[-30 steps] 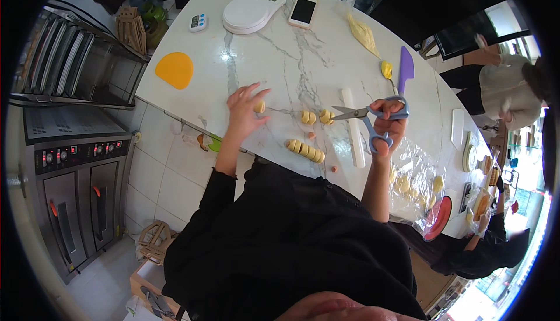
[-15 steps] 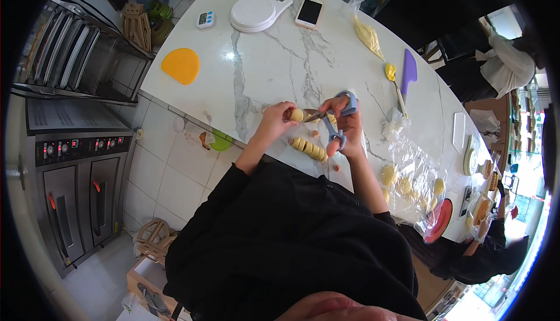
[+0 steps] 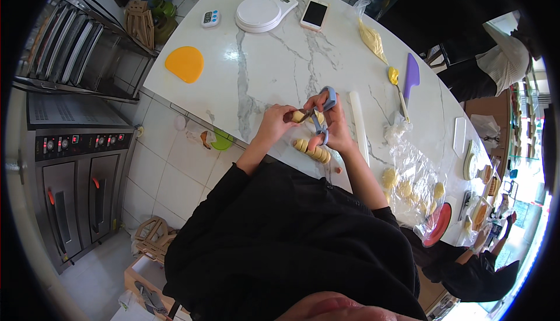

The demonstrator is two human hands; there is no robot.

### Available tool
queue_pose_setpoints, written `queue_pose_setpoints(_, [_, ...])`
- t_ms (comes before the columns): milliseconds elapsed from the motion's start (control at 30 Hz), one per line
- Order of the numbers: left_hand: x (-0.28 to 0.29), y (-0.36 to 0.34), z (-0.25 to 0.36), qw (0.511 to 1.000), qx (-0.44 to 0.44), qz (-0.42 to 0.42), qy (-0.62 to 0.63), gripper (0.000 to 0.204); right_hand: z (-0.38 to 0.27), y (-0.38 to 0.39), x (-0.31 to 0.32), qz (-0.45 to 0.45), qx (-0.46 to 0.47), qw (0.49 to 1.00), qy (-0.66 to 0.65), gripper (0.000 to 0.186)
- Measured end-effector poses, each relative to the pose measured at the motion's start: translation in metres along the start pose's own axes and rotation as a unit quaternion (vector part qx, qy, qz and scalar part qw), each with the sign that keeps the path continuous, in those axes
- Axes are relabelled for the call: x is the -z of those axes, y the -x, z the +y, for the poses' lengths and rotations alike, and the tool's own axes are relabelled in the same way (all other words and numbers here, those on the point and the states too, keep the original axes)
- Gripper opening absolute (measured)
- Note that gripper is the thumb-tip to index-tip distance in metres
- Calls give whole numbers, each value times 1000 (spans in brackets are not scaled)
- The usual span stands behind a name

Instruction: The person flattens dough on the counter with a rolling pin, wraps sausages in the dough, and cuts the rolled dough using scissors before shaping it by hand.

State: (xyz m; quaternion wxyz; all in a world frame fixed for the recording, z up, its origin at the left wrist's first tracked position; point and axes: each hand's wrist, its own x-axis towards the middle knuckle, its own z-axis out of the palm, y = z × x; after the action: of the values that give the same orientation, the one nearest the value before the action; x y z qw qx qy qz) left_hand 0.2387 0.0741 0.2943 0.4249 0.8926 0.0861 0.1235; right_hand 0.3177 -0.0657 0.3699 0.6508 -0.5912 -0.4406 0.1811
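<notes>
My left hand (image 3: 274, 125) pinches a small pale-yellow dough ball (image 3: 298, 116) between its fingertips above the marble table. Scissors with blue-grey handles (image 3: 329, 97) are gripped in my right hand (image 3: 337, 127), its fingers through the loops. Their blades reach the dough ball; whether they have cut into it is too small to tell. Below the hands, close to the table's near edge, lies a row of scored yellow dough pieces (image 3: 312, 150). Another bit of dough is partly hidden behind the scissors. A small reddish-brown crumb (image 3: 339, 170) sits beside the row.
A white rod (image 3: 359, 125) lies right of my right hand. Further right are plastic-covered dough balls (image 3: 406, 189), a spoon (image 3: 399, 90) and a purple spatula (image 3: 412, 76). A piping bag (image 3: 371, 38), phone (image 3: 314, 15), scale (image 3: 260, 13), timer (image 3: 210, 18) and yellow scraper (image 3: 185, 64) lie farther off.
My right hand has moved left with the scissors, bringing the blades onto the dough ball in my left hand. The white rod shows more fully. The view has shifted slightly.
</notes>
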Motion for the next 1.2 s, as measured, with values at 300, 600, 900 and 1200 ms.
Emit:
queue_pose_setpoints(300, [-4,2,-5,999,20,-16,36,35,-2,-3,-3,35,-31,998,-50,46])
queue_pose_setpoints(600, [-10,-5,-16,995,-28,-8,92,32,-59,6,52,310,131,940,55,46])
queue_pose_setpoints(900, [-3,-1,-27,878,72,17,474,32,-126,45,89,398,234,881,105,24])
queue_pose_setpoints(1200, [12,7,-21,839,196,75,502,18,-50,27,93,148,-13,951,270,33])
